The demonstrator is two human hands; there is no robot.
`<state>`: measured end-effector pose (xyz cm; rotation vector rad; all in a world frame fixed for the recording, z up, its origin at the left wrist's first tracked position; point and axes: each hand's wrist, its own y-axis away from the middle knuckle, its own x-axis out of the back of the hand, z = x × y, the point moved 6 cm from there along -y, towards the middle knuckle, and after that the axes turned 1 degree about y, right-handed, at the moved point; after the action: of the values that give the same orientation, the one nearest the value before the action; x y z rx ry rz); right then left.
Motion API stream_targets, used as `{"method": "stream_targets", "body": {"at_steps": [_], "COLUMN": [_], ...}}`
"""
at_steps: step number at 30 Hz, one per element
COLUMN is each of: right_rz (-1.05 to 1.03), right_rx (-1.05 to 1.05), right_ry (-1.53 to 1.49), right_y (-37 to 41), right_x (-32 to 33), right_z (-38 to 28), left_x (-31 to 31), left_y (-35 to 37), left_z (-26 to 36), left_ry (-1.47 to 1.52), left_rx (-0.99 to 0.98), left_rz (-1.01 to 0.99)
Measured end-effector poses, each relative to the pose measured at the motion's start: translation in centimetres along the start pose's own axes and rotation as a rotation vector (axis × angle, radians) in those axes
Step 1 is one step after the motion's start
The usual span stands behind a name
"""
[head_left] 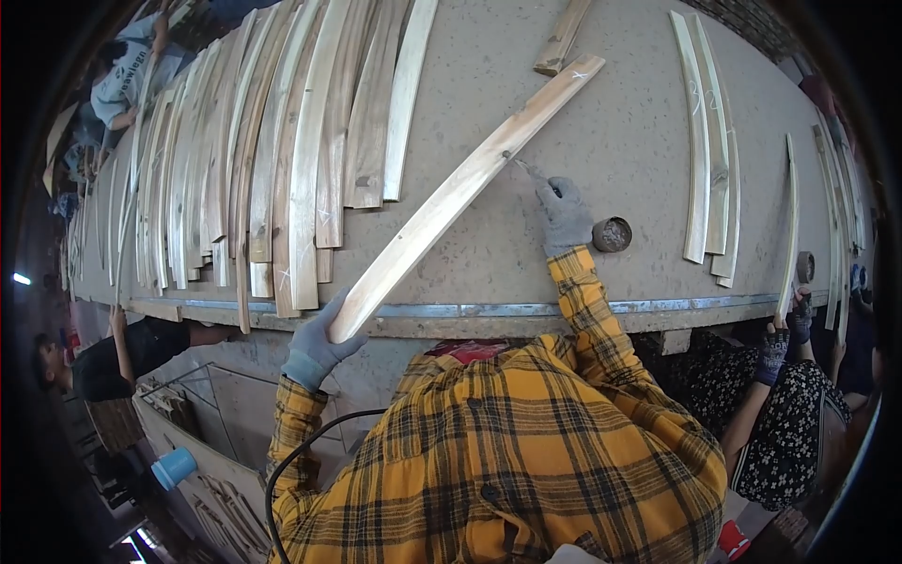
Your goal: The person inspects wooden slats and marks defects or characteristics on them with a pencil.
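Observation:
My left hand, in a grey glove, is closed around the near end of a long wooden board. The board slants away to the right across the table, with a dark knot near its middle and a white X at its far end. In my gloved right hand is a thin spatula-like tool, its tip close to the knot. Fingers partly hide its handle. Just right of that hand stands a small round tin with brownish-grey paste inside.
Many boards lie side by side on the left of the table. Several more boards lie at the right, and another at the far side. People work at both sides; a gloved co-worker's hand holds a board at right.

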<state>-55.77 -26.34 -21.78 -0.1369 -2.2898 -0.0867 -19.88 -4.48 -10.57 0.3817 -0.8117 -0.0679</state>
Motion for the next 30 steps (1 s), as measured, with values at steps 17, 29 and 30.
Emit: {"method": "stream_targets", "body": {"at_steps": [17, 29, 30], "right_rz": [-0.2, 0.11, 0.109], "right_rx": [0.247, 0.426, 0.426], "right_ry": [-0.207, -0.021, -0.025], "right_y": [1.1, 1.6, 1.7], "right_x": [2.6, 0.7, 0.8], "right_z": [-5.3, -6.2, -6.5], "left_x": [1.4, 0.3, 0.6], "left_y": [0.0, 0.5, 0.5], "left_z": [-0.6, -1.7, -1.8], "left_ry": [-0.038, 0.558, 0.554], "left_rx": [0.011, 0.146, 0.148], "left_rz": [-0.003, -0.254, -0.252]}}
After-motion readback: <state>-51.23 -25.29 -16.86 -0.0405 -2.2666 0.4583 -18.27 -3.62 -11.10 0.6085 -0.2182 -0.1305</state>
